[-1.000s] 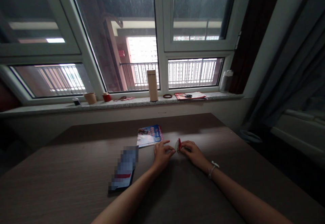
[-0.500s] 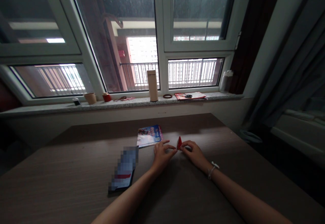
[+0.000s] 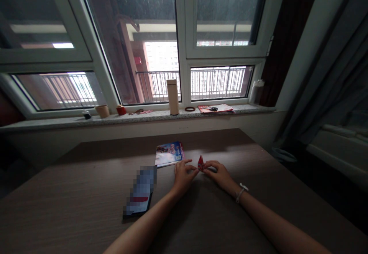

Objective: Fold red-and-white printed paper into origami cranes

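Observation:
A small folded piece of red patterned paper (image 3: 200,163) stands point-up between my hands, just above the brown table (image 3: 94,192). My left hand (image 3: 184,174) pinches its lower left side with thumb and finger. On the opposite side, my right hand (image 3: 219,173) grips the lower right edge between thumb and fingertips. A pale band with a white bow circles my right wrist. Left of my left forearm lies a phone (image 3: 140,192), its screen blurred. Beyond my left hand rests a stack of printed leaflets (image 3: 169,154).
Along the stone windowsill (image 3: 155,117) stand a beige flask (image 3: 173,97), a paper cup (image 3: 102,111), a red spool (image 3: 121,110) and a dark bracelet (image 3: 189,109). Scissors (image 3: 212,109) lie on red-and-white papers (image 3: 225,109) beside a grey bottle (image 3: 257,92).
The folded paper has turned so that its patterned face shows, and it sits slightly further left. My right fingers have shifted left with it; my left hand has barely moved.

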`<state>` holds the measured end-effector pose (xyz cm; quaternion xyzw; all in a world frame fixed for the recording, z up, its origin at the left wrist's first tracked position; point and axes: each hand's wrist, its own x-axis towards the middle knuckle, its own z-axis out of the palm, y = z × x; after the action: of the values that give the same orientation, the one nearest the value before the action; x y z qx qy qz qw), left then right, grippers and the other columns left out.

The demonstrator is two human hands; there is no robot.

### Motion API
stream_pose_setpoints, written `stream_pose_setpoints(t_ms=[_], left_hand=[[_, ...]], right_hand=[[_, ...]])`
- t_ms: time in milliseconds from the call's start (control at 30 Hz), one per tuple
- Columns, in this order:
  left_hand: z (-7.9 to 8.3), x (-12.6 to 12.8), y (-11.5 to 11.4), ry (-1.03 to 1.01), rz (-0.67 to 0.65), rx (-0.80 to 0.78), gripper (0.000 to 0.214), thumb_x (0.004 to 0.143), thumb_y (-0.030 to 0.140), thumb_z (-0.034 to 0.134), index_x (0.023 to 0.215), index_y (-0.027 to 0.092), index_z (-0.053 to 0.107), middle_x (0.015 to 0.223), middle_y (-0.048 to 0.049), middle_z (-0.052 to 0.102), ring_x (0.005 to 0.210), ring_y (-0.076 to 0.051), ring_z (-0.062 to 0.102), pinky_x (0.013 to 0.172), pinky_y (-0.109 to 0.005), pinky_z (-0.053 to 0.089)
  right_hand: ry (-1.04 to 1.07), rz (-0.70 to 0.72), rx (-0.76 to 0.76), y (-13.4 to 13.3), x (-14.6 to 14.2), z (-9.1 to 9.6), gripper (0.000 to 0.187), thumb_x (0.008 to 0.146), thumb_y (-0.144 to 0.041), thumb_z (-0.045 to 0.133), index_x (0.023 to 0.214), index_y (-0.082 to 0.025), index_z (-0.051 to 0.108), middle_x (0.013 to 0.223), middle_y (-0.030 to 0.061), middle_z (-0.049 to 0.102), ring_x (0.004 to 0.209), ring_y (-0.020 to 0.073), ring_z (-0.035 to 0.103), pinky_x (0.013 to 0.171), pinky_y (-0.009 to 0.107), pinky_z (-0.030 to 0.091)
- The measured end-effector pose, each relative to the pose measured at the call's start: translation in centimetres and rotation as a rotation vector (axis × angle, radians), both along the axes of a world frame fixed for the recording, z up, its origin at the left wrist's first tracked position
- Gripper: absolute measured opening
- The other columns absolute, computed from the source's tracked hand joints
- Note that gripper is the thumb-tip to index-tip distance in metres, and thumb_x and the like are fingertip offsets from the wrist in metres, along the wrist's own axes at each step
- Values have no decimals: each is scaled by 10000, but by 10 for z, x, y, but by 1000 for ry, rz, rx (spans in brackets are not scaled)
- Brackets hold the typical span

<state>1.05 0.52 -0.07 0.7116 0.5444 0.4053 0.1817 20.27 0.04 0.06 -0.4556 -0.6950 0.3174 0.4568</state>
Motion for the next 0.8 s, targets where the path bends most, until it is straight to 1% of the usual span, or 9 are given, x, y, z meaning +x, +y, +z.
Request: stream_pose_setpoints(t_ms=[133, 333, 533, 633, 800], left_hand=[[2, 0, -1, 14, -4, -12, 59, 748, 298, 718, 767, 264, 762, 1195, -37, 619, 1177, -274, 481, 1053, -444, 323], [3, 0, -1, 22, -11, -25, 88, 748, 310, 723, 812, 276, 773, 1195, -43, 617, 1173, -277, 480, 1046, -440, 327], [1, -2, -1, 19, -39, -16, 176, 692, 366, 772, 857, 303, 768, 1213, -31, 606, 1191, -287, 471, 1052, -450, 318], [2, -2, -2, 18, -39, -9, 195, 663, 378, 791, 838, 296, 766, 1212, -27, 607, 1201, -295, 467, 1052, -451, 321], [5, 0, -3, 22, -28, -15, 161, 670, 360, 784, 812, 287, 766, 1198, -30, 610, 1186, -285, 479, 1049, -446, 328]], right_hand=[[4, -5, -26, 0, -1, -1, 169, 761, -338, 666, 854, -208, 721, 991, 64, 700, 1079, 243, 570, 991, 387, 386], [-10, -39, -6, 2, -1, -2, 188, 762, -364, 664, 836, -199, 714, 978, 68, 691, 1018, 232, 595, 961, 376, 409], [-14, -53, 4, 5, 0, -7, 191, 756, -374, 671, 833, -205, 712, 954, 58, 686, 990, 226, 599, 934, 364, 427], [-11, -58, 6, 5, 0, -8, 192, 745, -382, 679, 818, -206, 706, 930, 52, 689, 966, 220, 599, 924, 364, 432], [-21, -58, 9, 3, -1, -5, 178, 752, -374, 671, 806, -209, 704, 923, 50, 695, 962, 219, 595, 918, 363, 427]])
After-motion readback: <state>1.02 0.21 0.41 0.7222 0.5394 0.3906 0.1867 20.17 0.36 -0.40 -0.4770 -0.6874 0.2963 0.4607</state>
